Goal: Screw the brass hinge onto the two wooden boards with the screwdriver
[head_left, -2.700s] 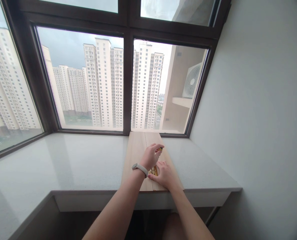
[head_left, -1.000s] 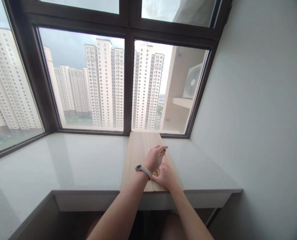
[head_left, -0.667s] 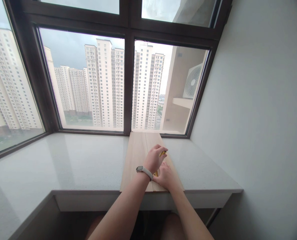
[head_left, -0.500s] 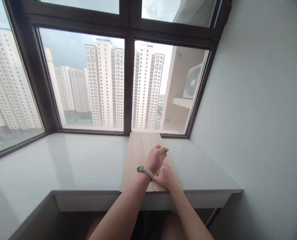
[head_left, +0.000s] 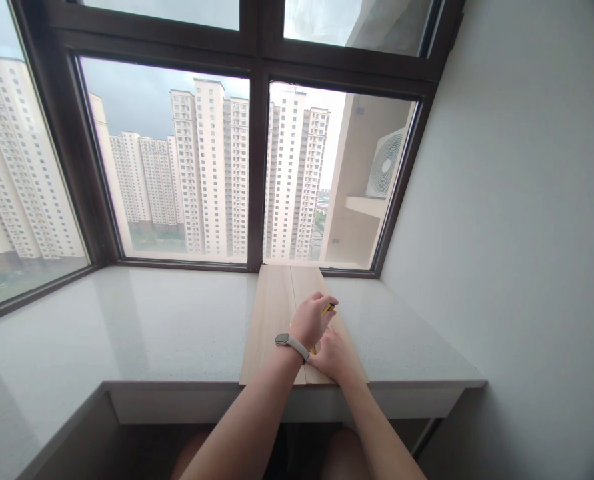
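A pale wooden board (head_left: 271, 313) lies on the white sill, reaching from the window frame to the front edge, with a thin dark line running along its length. My left hand (head_left: 311, 320), with a watch on its wrist, is closed on a small yellow and black tool (head_left: 329, 307) above the board's right part. Just below it, my right hand (head_left: 331, 357) rests low on the board. A yellow piece (head_left: 313, 349) shows by its thumb; most of that piece is hidden, and so is what the right fingers do.
The white sill (head_left: 177, 327) extends on both sides of the board. Dark window frames (head_left: 258, 167) stand behind it, and a plain wall (head_left: 517, 200) rises at the right. My knees are under the sill's front edge.
My left hand and the small tool have shifted very slightly to the right and down. The board and my right hand look nearly unchanged.
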Demonstrator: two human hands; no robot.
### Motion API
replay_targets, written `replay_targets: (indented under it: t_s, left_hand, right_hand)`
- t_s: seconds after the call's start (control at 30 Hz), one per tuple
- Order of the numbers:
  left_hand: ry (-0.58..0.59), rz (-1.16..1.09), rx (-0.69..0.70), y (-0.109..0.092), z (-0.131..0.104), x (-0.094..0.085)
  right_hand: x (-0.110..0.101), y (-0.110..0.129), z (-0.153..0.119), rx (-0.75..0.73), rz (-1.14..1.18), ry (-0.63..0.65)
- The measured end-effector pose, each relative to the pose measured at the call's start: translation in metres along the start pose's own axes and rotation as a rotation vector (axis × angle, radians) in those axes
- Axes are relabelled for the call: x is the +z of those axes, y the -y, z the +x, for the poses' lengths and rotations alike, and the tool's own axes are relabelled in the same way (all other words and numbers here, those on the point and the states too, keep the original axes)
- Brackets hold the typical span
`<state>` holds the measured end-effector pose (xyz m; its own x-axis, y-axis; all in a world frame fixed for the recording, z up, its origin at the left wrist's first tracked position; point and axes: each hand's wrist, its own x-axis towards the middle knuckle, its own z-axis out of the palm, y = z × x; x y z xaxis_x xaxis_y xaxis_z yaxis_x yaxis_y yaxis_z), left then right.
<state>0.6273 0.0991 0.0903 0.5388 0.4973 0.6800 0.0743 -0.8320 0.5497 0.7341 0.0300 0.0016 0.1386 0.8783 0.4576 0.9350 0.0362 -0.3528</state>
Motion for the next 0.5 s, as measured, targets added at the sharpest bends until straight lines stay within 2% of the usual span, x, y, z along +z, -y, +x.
replay_targets:
  t_s: [0.33,0.5]
  left_hand:
    - [0.009,-0.114,0.025,0.0065,0.0009,-0.005]
    - [-0.032,-0.047,0.007,0.0056,-0.0011,-0.0063]
  right_hand:
    - [0.0075,-0.008,0.0005,-0.047,-0.029,0.009]
    - [0.0063,-0.0074,0.0011,-0.044,-0.024,0.013]
